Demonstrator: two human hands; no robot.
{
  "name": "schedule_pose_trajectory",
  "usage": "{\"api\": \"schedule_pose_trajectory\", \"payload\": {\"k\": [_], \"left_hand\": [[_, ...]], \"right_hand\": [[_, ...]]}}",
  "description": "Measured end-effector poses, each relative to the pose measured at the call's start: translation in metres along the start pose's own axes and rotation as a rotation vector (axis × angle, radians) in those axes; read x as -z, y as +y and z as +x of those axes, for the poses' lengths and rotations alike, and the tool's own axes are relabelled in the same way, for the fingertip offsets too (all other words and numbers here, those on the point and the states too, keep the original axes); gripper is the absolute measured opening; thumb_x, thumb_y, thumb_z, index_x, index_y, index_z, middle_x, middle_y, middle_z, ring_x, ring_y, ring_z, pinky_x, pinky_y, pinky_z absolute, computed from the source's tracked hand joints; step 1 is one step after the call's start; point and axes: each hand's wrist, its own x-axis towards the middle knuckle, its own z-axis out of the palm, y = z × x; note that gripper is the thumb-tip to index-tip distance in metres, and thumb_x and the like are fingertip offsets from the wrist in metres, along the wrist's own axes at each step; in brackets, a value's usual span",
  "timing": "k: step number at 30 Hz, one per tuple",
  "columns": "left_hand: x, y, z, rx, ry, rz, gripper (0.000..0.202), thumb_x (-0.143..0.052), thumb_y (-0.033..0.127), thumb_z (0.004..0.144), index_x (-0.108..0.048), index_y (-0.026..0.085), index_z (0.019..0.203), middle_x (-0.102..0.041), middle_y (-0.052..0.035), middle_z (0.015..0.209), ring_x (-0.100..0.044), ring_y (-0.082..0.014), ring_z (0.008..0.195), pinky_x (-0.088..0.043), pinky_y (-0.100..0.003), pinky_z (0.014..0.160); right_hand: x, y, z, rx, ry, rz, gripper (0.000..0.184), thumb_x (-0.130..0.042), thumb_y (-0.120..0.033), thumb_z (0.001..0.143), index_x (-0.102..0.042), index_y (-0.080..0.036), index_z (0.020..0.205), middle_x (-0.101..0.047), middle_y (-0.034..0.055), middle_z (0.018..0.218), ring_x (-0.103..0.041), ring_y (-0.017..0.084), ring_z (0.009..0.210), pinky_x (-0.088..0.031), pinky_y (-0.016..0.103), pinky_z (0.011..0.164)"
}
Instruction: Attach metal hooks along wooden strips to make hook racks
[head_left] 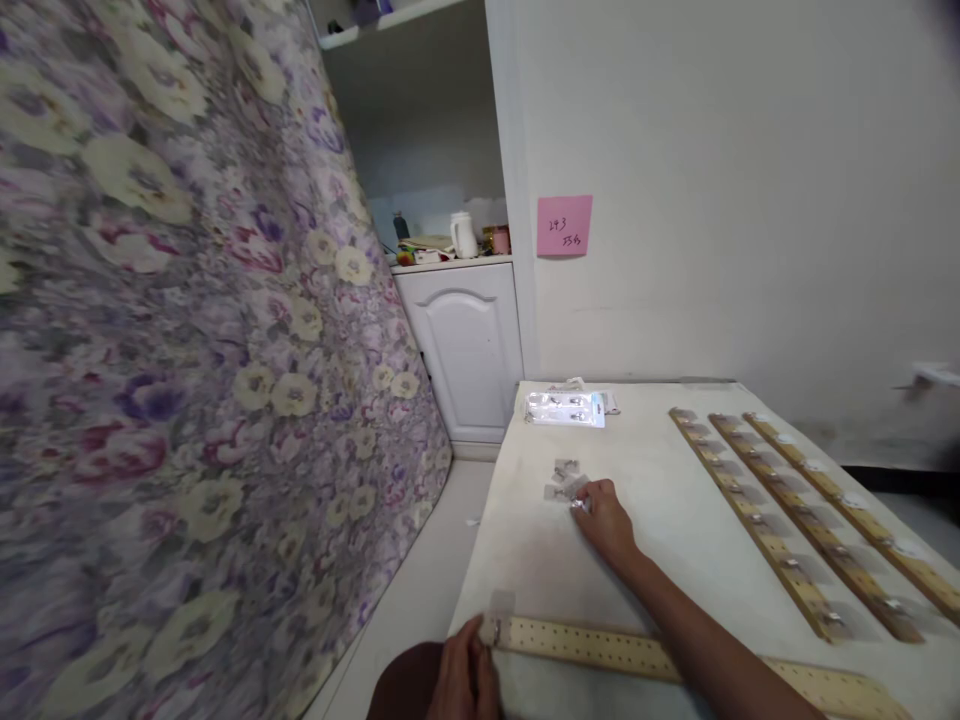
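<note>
My right hand (604, 520) reaches across the white table (660, 480) and pinches a small clear hook piece from a little cluster of clear hooks (564, 478). My left hand (466, 675) grips the near left end of a perforated wooden strip (652, 655) that lies along the table's front edge. A small clear piece sits on that strip's end, right by my left fingers.
Three more wooden strips (795, 515) with clear hooks on them lie side by side at the right. A clear packet (566, 408) lies at the table's far edge. A pink note (564, 225) is on the wall. A floral cloth (187, 350) hangs left; a white cabinet (465, 340) stands behind.
</note>
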Motion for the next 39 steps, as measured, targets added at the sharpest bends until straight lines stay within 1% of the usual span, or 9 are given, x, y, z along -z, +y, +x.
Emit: {"api": "schedule_pose_trajectory", "payload": {"k": [5,9,11,14,19,25,31,35,39], "left_hand": [[0.004,0.005,0.0,0.021,-0.042,0.042,0.034,-0.038,0.041,0.086,-0.056,0.027,0.112,-0.065,-0.0033,0.107,-0.063,-0.0206,0.095,-0.05,-0.03,0.073],[0.008,0.006,0.0,0.02,-0.053,0.058,0.034,-0.038,0.04,0.086,-0.057,0.026,0.112,-0.065,-0.004,0.108,-0.063,-0.0207,0.096,-0.05,-0.031,0.074],[0.01,0.004,0.001,0.003,-0.085,0.056,0.034,-0.039,0.04,0.086,-0.057,0.025,0.112,-0.065,-0.0048,0.108,-0.063,-0.0207,0.097,-0.051,-0.031,0.077],[0.013,0.001,0.002,-0.037,-0.129,0.054,0.034,-0.041,0.04,0.086,-0.057,0.024,0.111,-0.065,-0.0055,0.109,-0.063,-0.0205,0.1,-0.051,-0.032,0.081],[0.012,0.0,0.001,-0.046,-0.107,0.071,0.033,-0.041,0.039,0.086,-0.057,0.025,0.111,-0.065,-0.0043,0.109,-0.063,-0.0199,0.099,-0.052,-0.031,0.079],[0.013,0.003,0.0,-0.056,-0.111,0.093,0.032,-0.041,0.038,0.086,-0.057,0.026,0.111,-0.065,-0.0038,0.108,-0.063,-0.0196,0.097,-0.052,-0.03,0.076],[0.012,0.004,0.0,-0.062,-0.1,0.103,0.031,-0.04,0.037,0.086,-0.058,0.026,0.109,-0.066,-0.003,0.104,-0.064,-0.0191,0.093,-0.052,-0.029,0.073],[0.012,0.005,-0.002,-0.068,-0.09,0.104,0.032,-0.039,0.038,0.086,-0.058,0.026,0.109,-0.065,-0.0032,0.104,-0.064,-0.0194,0.095,-0.052,-0.03,0.075],[0.012,0.006,-0.001,-0.074,-0.077,0.091,0.031,-0.04,0.038,0.086,-0.058,0.026,0.107,-0.065,-0.0031,0.103,-0.063,-0.0197,0.095,-0.052,-0.031,0.075]], "right_hand": [[0.018,0.018,-0.007,0.09,0.012,0.124,0.01,-0.05,-0.017,0.075,-0.059,-0.019,0.075,-0.055,0.0033,0.088,-0.056,0.015,0.072,-0.044,0.026,0.071],[0.026,0.031,-0.006,0.071,-0.011,0.164,0.015,-0.048,-0.017,0.076,-0.063,-0.019,0.077,-0.062,0.0056,0.085,-0.058,0.018,0.078,-0.044,0.028,0.075],[0.027,0.034,-0.006,0.036,-0.03,0.219,0.015,-0.049,-0.02,0.075,-0.063,-0.018,0.081,-0.064,0.0053,0.086,-0.059,0.018,0.077,-0.045,0.029,0.075],[0.027,0.032,-0.007,-0.048,-0.045,0.324,0.014,-0.055,-0.026,0.071,-0.061,-0.019,0.081,-0.065,0.0023,0.078,-0.06,0.019,0.074,-0.046,0.028,0.071],[0.031,0.024,-0.01,-0.13,-0.048,0.362,0.012,-0.058,-0.026,0.065,-0.06,-0.02,0.075,-0.064,-0.0008,0.065,-0.059,0.018,0.067,-0.044,0.027,0.063],[0.034,0.023,-0.015,-0.149,-0.053,0.352,0.01,-0.055,-0.025,0.065,-0.061,-0.02,0.072,-0.064,0.0004,0.063,-0.059,0.018,0.065,-0.042,0.026,0.059],[0.026,0.025,-0.011,-0.151,-0.077,0.34,0.016,-0.054,-0.022,0.064,-0.064,-0.02,0.077,-0.065,-0.0004,0.065,-0.06,0.018,0.067,-0.042,0.026,0.062],[0.022,0.032,-0.01,-0.147,-0.088,0.352,0.016,-0.049,-0.02,0.063,-0.063,-0.02,0.072,-0.064,-0.0013,0.063,-0.059,0.018,0.066,-0.041,0.025,0.061],[0.028,0.04,-0.018,-0.158,-0.078,0.383,0.018,-0.047,-0.022,0.064,-0.061,-0.019,0.073,-0.062,-0.0005,0.061,-0.056,0.017,0.062,-0.04,0.025,0.056]]}}
